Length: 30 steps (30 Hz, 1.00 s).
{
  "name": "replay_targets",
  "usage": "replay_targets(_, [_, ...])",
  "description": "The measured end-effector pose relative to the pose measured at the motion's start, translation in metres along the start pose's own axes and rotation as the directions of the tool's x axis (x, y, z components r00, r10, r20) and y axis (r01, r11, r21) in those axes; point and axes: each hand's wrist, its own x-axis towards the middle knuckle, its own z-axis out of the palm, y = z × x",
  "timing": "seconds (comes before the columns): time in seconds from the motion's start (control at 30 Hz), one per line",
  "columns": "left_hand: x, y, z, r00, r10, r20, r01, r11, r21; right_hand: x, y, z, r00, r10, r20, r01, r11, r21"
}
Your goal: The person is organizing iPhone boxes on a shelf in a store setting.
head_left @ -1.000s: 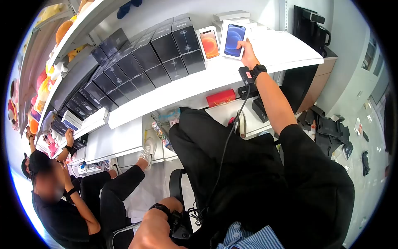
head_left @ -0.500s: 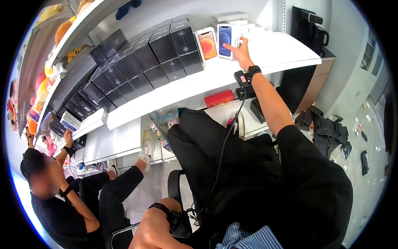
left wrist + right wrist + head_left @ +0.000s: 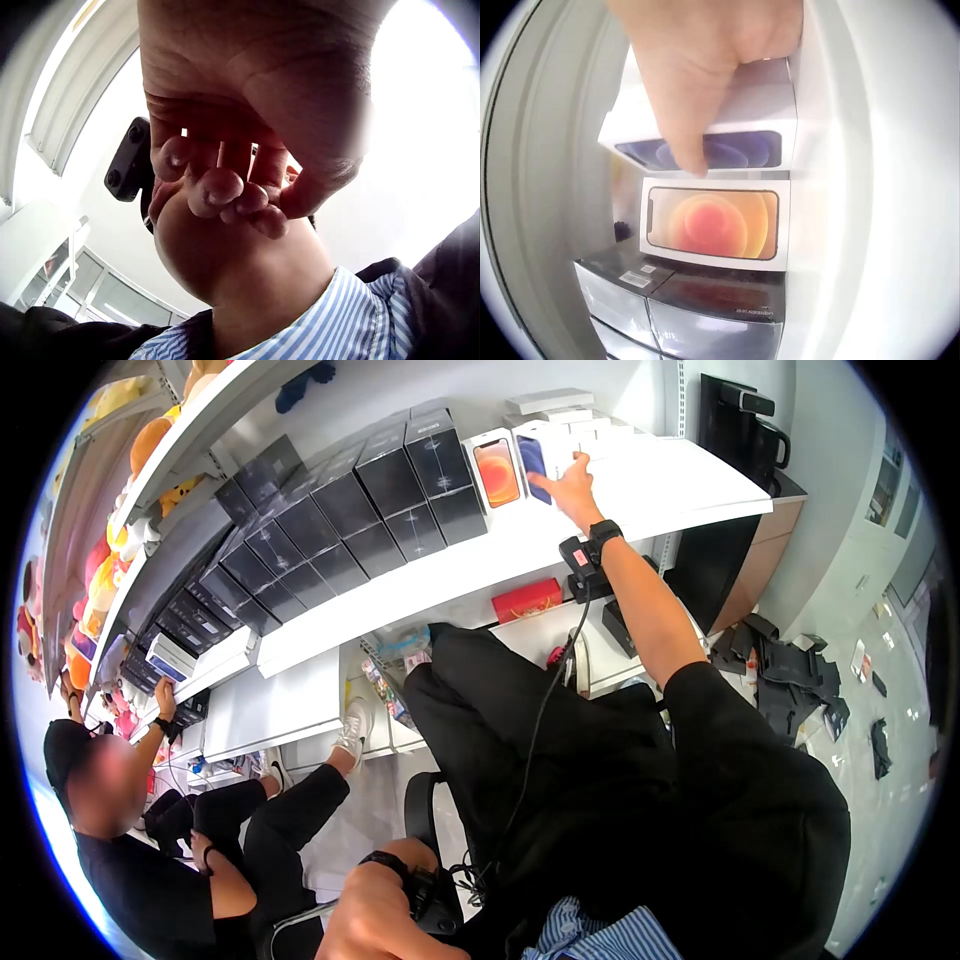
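At the upper middle of the head view, my right hand [image 3: 573, 493] holds a white phone box [image 3: 761, 109] with a blue phone pictured on its front. The thumb lies over that front; the other fingers are mostly hidden in the right wrist view. This box stands on the white shelf [image 3: 650, 505], its front angled toward the left. Beside it stands a second white phone box [image 3: 497, 472], with an orange phone picture. My left hand [image 3: 240, 105] holds nothing, its fingers loosely curled beneath a chin in the left wrist view.
Stacked black boxes [image 3: 365, 510] line the shelf left of the phone boxes. Flat white boxes [image 3: 550, 402] lie behind. A red box [image 3: 527, 600] sits on the lower shelf. Another person [image 3: 150, 840] sits at the left. A cable [image 3: 550, 710] runs from my right wrist across my lap.
The blue-pictured box has turned from facing forward to angled left and sits closer to the orange-pictured one. My right hand has shifted left with it. The seated person's near hand has dropped from the face.
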Motion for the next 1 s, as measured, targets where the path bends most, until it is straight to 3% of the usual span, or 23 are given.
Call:
replay_targets(0.03, [0.005,-0.004,-0.003,1.000,0.005,0.004,-0.005,1.000,-0.018,0.001,0.004,0.003,0.996,-0.073,0.056,0.078,0.994,-0.079])
replay_targets(0.27, [0.003,-0.004,-0.003,1.000,0.004,0.001,-0.004,1.000,0.029,0.011,0.018,0.006,0.968,-0.039,0.248,-0.017,0.975,0.223])
replay_targets(0.37, [0.003,-0.004,-0.004,1.000,0.003,0.018,-0.003,1.000,0.023,0.011,0.019,0.001,0.962,-0.044,0.271,-0.036,0.959,0.281])
replay_targets(0.5, [0.004,-0.001,-0.004,1.000,-0.005,0.013,0.005,1.000,0.029,0.016,0.019,0.010,0.975,-0.137,0.174,0.094,0.968,0.232])
replay_targets(0.6, [0.004,0.000,-0.003,1.000,-0.012,-0.005,0.012,1.000,0.025,0.009,0.001,-0.002,0.976,0.012,0.217,-0.064,0.970,0.234])
replay_targets(0.73, [0.004,0.003,-0.008,0.998,-0.026,0.060,0.027,1.000,-0.005,0.002,-0.004,-0.005,0.952,-0.025,0.307,-0.119,0.889,0.442])
replay_targets(0.83, [0.005,-0.001,-0.009,0.999,-0.006,0.046,0.005,1.000,0.029,-0.008,-0.015,-0.011,0.942,-0.037,0.333,-0.123,0.886,0.447])
replay_targets(0.87, [0.004,0.001,-0.006,0.998,-0.023,0.051,0.022,1.000,0.020,-0.012,-0.019,-0.015,0.921,0.005,0.390,-0.193,0.875,0.445])
replay_targets(1.0, [0.005,0.002,-0.009,0.994,-0.043,0.104,0.042,0.999,0.012,-0.003,-0.006,-0.006,0.922,-0.166,0.350,-0.005,0.899,0.438])
